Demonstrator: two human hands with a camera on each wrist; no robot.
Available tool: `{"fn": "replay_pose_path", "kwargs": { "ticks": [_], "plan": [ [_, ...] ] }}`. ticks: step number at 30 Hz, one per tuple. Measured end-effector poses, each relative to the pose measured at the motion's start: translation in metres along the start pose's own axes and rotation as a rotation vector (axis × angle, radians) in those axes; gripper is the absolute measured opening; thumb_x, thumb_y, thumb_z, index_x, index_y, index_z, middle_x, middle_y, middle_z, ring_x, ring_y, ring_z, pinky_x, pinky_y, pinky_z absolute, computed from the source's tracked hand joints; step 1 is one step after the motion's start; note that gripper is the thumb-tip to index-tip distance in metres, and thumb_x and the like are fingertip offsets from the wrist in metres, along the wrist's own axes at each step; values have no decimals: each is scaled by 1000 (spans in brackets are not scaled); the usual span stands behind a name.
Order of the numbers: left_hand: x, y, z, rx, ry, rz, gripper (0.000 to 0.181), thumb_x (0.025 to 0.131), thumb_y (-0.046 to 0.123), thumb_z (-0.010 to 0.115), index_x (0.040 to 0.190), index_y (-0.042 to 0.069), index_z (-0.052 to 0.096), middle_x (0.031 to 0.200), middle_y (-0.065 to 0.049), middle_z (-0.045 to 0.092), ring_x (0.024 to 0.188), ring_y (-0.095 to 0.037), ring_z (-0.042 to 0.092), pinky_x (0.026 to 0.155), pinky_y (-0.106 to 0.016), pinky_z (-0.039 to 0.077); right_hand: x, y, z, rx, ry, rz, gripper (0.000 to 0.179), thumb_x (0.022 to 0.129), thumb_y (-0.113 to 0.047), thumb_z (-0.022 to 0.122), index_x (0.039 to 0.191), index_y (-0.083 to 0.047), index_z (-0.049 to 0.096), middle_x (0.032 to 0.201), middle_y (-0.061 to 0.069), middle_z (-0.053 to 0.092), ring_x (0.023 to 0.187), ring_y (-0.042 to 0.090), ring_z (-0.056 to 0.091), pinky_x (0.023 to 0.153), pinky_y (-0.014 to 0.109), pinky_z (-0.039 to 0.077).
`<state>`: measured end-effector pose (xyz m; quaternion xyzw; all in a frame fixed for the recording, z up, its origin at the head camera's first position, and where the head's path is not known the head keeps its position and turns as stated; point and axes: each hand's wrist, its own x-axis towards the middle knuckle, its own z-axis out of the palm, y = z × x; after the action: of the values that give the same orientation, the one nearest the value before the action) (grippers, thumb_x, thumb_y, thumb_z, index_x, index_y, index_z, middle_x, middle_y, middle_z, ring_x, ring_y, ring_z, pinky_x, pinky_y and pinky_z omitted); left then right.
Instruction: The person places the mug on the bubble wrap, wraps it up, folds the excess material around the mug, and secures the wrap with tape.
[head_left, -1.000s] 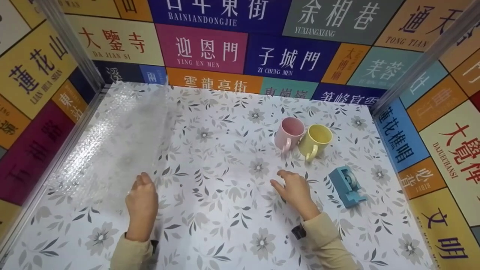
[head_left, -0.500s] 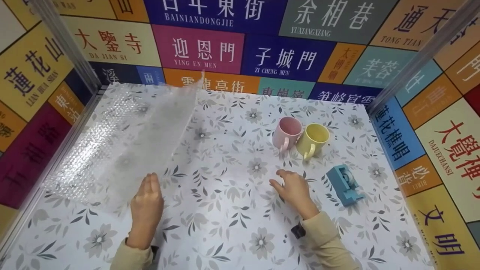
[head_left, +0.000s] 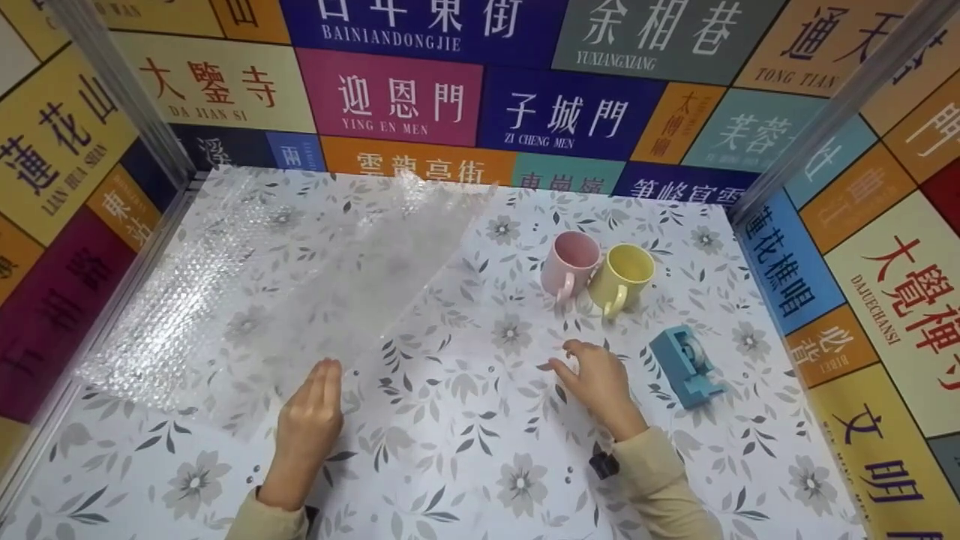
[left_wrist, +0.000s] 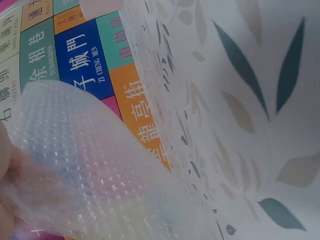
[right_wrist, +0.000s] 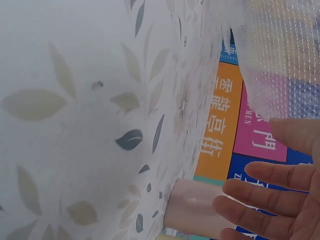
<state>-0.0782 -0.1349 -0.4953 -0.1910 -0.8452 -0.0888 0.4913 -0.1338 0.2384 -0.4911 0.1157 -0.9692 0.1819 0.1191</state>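
A clear sheet of bubble wrap [head_left: 352, 277] spreads over the left half of the table, its right part lifted and slanting up toward the back. My left hand [head_left: 311, 412] pinches its near edge; in the left wrist view the fingers [left_wrist: 5, 150] show at the left border, partly behind the wrap. My right hand [head_left: 596, 382] holds nothing, its fingers spread in the right wrist view. Just beyond that hand stand a pink mug [head_left: 568, 266] and a yellow mug [head_left: 621, 279], side by side, handles toward me. A blue tape dispenser [head_left: 681, 367] sits to the hand's right.
The table [head_left: 450, 465] is covered in white floral print. Panels with printed place names [head_left: 405, 97] close it in at the back and both sides. Metal posts [head_left: 832, 105] stand at the back corners.
My left hand has moved right, drawing the bubble wrap's free edge across the table to the right. My right hand has stayed almost in place, its thumb and index finger closer together.
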Motion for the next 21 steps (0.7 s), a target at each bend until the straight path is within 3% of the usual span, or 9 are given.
{"fn": "replay_pose_path", "kwargs": {
  "ticks": [3, 6, 11, 14, 17, 21],
  "plan": [
    [-3, 0, 2, -37, 42, 47, 28, 78, -11, 36, 91, -14, 61, 84, -25, 64, 69, -35, 63, 52, -38, 51, 0, 4, -1, 16, 74, -12, 36, 78, -23, 70, 105, 0, 62, 95, 16, 65, 78, 32, 61, 63, 45, 49],
    [-6, -1, 3, -62, 45, 71, 29, 79, -11, 34, 90, -14, 61, 84, -25, 64, 69, -35, 63, 52, -38, 51, 8, 4, -3, 10, 181, -77, 49, 75, -17, 72, 118, -1, 54, 112, 20, 57, 96, 36, 57, 75, 48, 47],
    [-8, -3, 3, -77, 26, 85, 29, 81, -11, 33, 90, -14, 61, 85, -25, 64, 70, -36, 63, 53, -39, 51, 46, -6, -11, -47, 325, -260, 63, 70, -7, 75, 126, -3, 47, 125, 21, 47, 113, 39, 45, 92, 49, 39],
    [-9, -3, 3, -82, 15, 89, 29, 82, -10, 33, 91, -14, 61, 86, -25, 64, 70, -36, 63, 54, -39, 51, 73, -13, -17, -89, 331, -329, 66, 70, -5, 74, 129, -4, 44, 132, 20, 42, 117, 38, 41, 96, 49, 35],
    [-10, -4, 3, -85, 6, 95, 30, 84, -9, 32, 92, -13, 61, 88, -24, 64, 70, -35, 63, 53, -39, 51, 95, -20, -21, -148, 279, -362, 66, 73, -4, 71, 132, -7, 42, 138, 16, 37, 123, 35, 37, 96, 49, 35],
    [-12, -5, 2, -92, 7, 112, 30, 87, -9, 32, 92, -13, 61, 88, -24, 64, 70, -36, 62, 53, -39, 51, 110, -25, -20, -202, 297, -428, 47, 78, -4, 65, 123, -7, 51, 133, 12, 44, 121, 30, 41, 88, 46, 41]
  ]
}}
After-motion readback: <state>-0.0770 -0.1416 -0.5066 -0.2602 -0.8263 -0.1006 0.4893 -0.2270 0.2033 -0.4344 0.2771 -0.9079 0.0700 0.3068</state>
